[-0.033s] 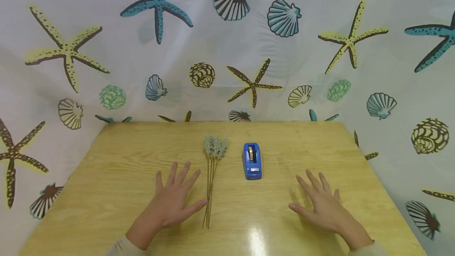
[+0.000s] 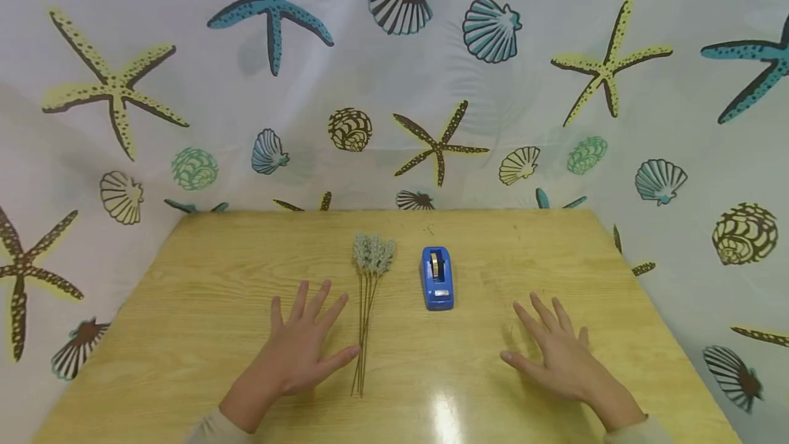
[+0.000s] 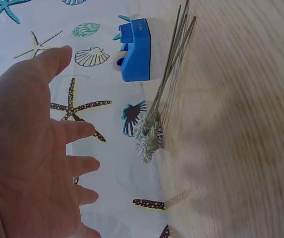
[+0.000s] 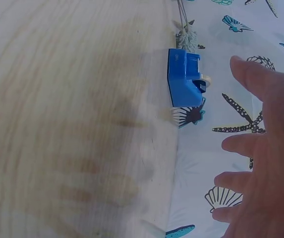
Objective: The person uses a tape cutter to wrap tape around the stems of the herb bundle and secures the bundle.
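Note:
Several dried flower stems (image 2: pixel 372 256) with pale grey-green heads lie together on the wooden table, heads toward the back and thin brown stalks toward the front. To their right sits a blue tape dispenser (image 2: pixel 438 286) with a small roll of tape in it. My left hand (image 2: pixel 298 355) is spread palm down just left of the stalks, its thumb tip overlapping them in the head view. Farther right, my right hand (image 2: pixel 557 358) is also spread, holding nothing, with the dispenser ahead and to its left. Both wrist views show straight, empty fingers.
The light wooden table (image 2: pixel 234 245) reaches back to a pale cloth (image 2: pixel 296 101) printed with starfish and shells, which hangs behind it and along both sides. A bright light reflection shows near the table's front.

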`<action>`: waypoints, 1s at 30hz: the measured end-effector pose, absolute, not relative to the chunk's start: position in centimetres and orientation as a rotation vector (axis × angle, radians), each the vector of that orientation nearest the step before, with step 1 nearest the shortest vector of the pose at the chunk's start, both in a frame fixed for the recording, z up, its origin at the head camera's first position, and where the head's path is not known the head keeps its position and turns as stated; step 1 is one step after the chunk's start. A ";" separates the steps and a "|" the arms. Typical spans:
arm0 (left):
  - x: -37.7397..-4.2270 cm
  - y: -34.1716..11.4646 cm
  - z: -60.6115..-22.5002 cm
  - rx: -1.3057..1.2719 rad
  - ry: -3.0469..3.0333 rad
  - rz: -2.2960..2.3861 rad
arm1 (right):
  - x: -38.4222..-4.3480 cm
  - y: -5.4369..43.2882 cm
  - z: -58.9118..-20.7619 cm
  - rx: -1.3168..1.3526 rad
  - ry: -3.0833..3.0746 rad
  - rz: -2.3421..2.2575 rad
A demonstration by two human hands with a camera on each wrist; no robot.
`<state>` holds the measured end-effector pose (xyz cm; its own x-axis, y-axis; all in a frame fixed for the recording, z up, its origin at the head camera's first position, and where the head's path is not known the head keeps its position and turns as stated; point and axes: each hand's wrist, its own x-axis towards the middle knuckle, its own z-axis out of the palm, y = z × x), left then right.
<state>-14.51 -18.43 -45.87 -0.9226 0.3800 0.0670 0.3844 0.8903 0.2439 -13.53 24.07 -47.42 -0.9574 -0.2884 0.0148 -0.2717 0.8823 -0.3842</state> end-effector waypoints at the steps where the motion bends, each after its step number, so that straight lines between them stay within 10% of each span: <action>1: -14.5 -18.4 -45.9 -0.617 -3.041 -0.398 | -13.5 24.1 -47.4 -0.443 3.004 -0.608; 30: -20.1 -11.7 -47.9 -0.828 -3.076 -1.022 | -16.8 20.8 -47.9 -0.504 2.873 -1.092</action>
<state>-20.12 -11.74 -47.91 -0.8579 0.5125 -0.0367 0.3887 0.6941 0.6060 -16.76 20.81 -47.93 -0.9472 -0.3080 0.0888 -0.2893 0.7017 -0.6511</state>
